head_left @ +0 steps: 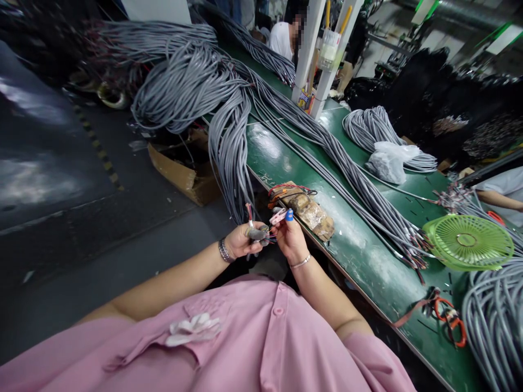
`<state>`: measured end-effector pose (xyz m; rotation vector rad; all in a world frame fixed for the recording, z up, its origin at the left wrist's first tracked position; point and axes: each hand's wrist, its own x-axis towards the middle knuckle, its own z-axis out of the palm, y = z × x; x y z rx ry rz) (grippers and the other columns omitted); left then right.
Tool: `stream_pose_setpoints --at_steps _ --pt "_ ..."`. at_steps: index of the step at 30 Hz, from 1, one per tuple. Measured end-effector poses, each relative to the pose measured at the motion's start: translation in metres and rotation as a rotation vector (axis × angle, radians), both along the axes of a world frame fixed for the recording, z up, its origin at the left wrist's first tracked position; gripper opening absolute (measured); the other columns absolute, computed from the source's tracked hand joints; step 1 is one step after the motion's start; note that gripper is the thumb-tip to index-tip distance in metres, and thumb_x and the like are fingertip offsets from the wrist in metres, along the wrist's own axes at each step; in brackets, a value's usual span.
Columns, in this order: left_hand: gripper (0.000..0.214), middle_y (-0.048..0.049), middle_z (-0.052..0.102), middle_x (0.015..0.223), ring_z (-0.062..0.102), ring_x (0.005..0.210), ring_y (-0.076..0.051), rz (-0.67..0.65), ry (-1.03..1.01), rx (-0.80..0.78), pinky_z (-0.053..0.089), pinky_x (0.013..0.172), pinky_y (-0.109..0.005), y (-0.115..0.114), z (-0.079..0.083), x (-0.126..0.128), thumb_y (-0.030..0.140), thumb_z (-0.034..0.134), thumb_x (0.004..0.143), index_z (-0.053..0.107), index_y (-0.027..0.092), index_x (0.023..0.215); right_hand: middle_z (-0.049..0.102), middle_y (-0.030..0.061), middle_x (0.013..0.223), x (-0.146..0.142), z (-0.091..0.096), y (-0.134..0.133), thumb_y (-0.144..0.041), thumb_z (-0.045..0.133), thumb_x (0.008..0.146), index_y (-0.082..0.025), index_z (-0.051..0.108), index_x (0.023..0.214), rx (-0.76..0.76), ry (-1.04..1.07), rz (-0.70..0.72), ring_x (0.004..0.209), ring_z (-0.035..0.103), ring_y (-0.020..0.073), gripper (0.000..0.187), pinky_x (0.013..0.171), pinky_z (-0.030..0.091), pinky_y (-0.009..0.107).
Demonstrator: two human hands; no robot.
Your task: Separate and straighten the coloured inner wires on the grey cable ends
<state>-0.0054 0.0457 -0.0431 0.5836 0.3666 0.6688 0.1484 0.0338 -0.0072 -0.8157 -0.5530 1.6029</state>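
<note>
My left hand [244, 240] is closed in a pinch, grey coverings on its fingers. It grips the end of a grey cable, whose thin coloured wires [270, 237] fan out between my two hands. A second tuft of bare-ended wires [249, 211] sticks up above that hand. My right hand [293, 244], a blue cover on its thumb, is closed around a small pink clip-like piece [278, 216] close to the wires. Just beyond, a worn wooden block [314, 212] wrapped in clear tape lies at the table edge, with red and black wires [292, 188] over it.
Long grey cable bundles [327, 147] run along the green table [376, 294] and hang over its near edge. A green fan [466, 239], orange-handled scissors [449, 321] and a plastic bag [390, 160] lie on it. A cardboard box [183, 177] stands below. Other people sit across the table.
</note>
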Motion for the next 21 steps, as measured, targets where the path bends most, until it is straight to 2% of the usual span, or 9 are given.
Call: stream_pose_setpoints --at_steps 7,11,16,21 --pt "0.019 -0.0025 0.057 0.042 0.040 0.024 -0.007 0.022 0.061 0.050 0.025 0.028 -0.016 -0.002 0.007 0.000 0.026 0.073 0.066 0.066 0.009 0.069 0.062 0.0008 0.075 0.006 -0.005 0.001 -0.063 0.061 0.076 -0.019 0.064 0.087 -0.094 0.066 0.090 0.062 0.052 0.0097 0.045 0.057 0.047 0.021" --pt "0.027 -0.0058 0.063 0.050 0.042 0.026 -0.006 0.067 0.193 0.111 0.023 0.027 -0.015 -0.011 0.014 -0.005 0.032 0.077 0.062 0.066 0.008 0.068 0.062 0.0010 0.077 0.010 -0.003 -0.004 -0.062 0.062 0.076 -0.018 0.064 0.086 -0.058 0.083 0.111 0.062 0.053 0.0094 0.045 0.057 0.048 0.021" --pt "0.030 -0.0036 0.060 0.044 0.040 0.026 -0.006 0.132 0.396 0.223 0.023 0.027 -0.015 -0.030 0.027 -0.011 0.037 0.073 0.066 0.066 0.009 0.070 0.064 0.0024 0.084 0.010 0.002 -0.010 -0.048 0.068 0.077 -0.018 0.065 0.090 -0.001 -0.047 0.089 0.062 0.051 0.0083 0.033 0.054 0.047 0.020" --pt "0.030 -0.0031 0.060 0.046 0.039 0.027 -0.005 0.194 0.447 0.253 0.023 0.028 -0.015 -0.032 0.037 -0.010 0.038 0.074 0.065 0.063 0.010 0.067 0.064 0.0036 0.084 0.006 0.001 -0.009 -0.051 0.065 0.077 -0.017 0.066 0.091 0.005 -0.092 0.071 0.060 0.050 0.0089 0.037 0.053 0.046 0.021"
